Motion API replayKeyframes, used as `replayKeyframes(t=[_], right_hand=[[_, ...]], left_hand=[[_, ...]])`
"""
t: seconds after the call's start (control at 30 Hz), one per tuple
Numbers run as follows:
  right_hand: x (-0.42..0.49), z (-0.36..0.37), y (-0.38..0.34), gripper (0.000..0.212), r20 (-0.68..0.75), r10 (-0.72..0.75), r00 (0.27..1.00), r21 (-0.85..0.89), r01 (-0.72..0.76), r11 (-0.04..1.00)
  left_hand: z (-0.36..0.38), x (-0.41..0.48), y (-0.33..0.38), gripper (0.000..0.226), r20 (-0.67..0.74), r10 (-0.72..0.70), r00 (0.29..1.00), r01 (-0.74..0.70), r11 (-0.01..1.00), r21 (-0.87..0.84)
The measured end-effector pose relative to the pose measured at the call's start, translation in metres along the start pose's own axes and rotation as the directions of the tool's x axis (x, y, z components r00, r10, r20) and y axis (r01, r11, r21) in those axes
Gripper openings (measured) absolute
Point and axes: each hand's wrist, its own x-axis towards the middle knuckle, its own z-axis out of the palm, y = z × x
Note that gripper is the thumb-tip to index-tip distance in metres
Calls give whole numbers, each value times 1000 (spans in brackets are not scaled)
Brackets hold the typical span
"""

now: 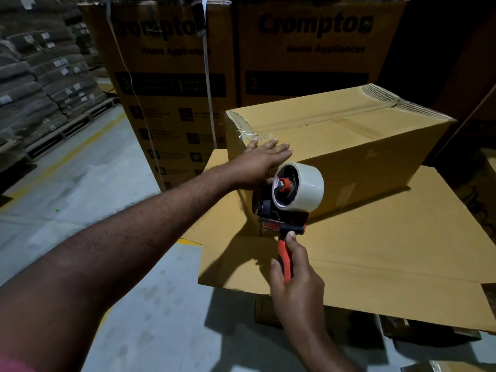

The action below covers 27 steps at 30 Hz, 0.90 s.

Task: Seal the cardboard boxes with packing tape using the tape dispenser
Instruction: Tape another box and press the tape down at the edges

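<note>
Left hand [261, 162] is flat and released, fingers spread, palm down on the near top corner of the closed plain brown cardboard box [375, 154] at frame centre, pressing right by the clear tape strips already wrapped over that corner. Right hand [295, 285] is clenched around the red-and-black handle of the tape dispenser [284, 210], lower centre of frame, thumb up near the top of the grip. Dispenser carries a fat roll of clear packing tape [303, 186], roll facing the camera; its head sits against the box's near vertical edge, just below the left hand. Can't tell whether tape is stuck to the side yet, dispenser body hides the contact point. The box's far top corner, right of centre in the upper half, also shows clear tape strips running over the edge, and a taped seam crosses the top. Box sits on a large flattened brown cardboard sheet [389, 264] that spans the lower right; sheet lies on other cartons, only their edges show at the bottom right. Behind, across the top of the frame, two tall brown printed cartons [308, 49] stand side by side, marked "Crompton Home Appliances", the left one with white strapping bands. Upper left: stacked grey sacks on pallets [40, 76]. Grey concrete floor [94, 183] with yellow lines fills the left and bottom.
</note>
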Motion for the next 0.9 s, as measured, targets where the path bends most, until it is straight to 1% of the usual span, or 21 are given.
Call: replayKeyframes(t=[0.07, 0.13, 0.2, 0.3, 0.37, 0.47, 0.57, 0.63, 0.7, 0.77, 0.8, 0.83, 0.87, 0.9], right_hand=[[0, -1, 1, 61, 21, 16, 1000, 6, -16, 1000], [2, -1, 3, 59, 40, 61, 997, 31, -62, 998], [4, 0, 4, 58, 77, 152, 985, 79, -158, 984], [1, 2, 4, 57, 144, 331, 933, 181, -354, 918], [-4, 0, 3, 56, 134, 366, 921, 217, -388, 896], [-6, -12, -7, 57, 22, 319, 947, 282, -312, 907], [-1, -30, -22, 58, -118, 259, 959, 368, -200, 908], [3, -43, -33, 57, -196, 189, 962, 388, -101, 916], [9, -56, -46, 57, -221, 113, 969, 404, -14, 915], [20, -66, -54, 58, -217, 31, 976, 401, 60, 914], [27, -70, -58, 58, -219, -13, 976, 384, 98, 918], [35, -73, -61, 57, -228, -49, 972, 369, 133, 920], [42, -74, -62, 56, -240, -73, 968, 364, 159, 918], [50, -74, -64, 55, -249, -92, 964, 362, 181, 914]], left_hand=[[-1, 0, 1, 82, 0, -5, 1000, 5, 1000, -10], [-2, 1, 1, 83, 8, -10, 1000, 10, 1000, -15], [-5, 1, 2, 91, 25, -2, 1000, 1, 1000, 14], [-9, -3, 4, 101, 62, -3, 998, -2, 997, 74], [-11, -4, 5, 103, 73, -4, 997, -4, 994, 111], [-16, -6, 4, 102, 100, 4, 995, -17, 992, 125], [-21, -11, -5, 102, 138, 32, 990, -48, 992, 116], [-25, -17, -13, 104, 172, 45, 984, -71, 986, 148], [-28, -23, -20, 106, 208, 53, 977, -88, 983, 162], [-29, -31, -29, 103, 219, 54, 974, -86, 986, 141], [-28, -36, -34, 101, 208, 43, 977, -66, 992, 104], [-28, -41, -40, 100, 187, 19, 982, -24, 999, 23], [-26, -45, -43, 97, 159, -23, 987, 40, 993, -108], [-25, -48, -42, 94, 124, -79, 989, 110, 957, -268]])
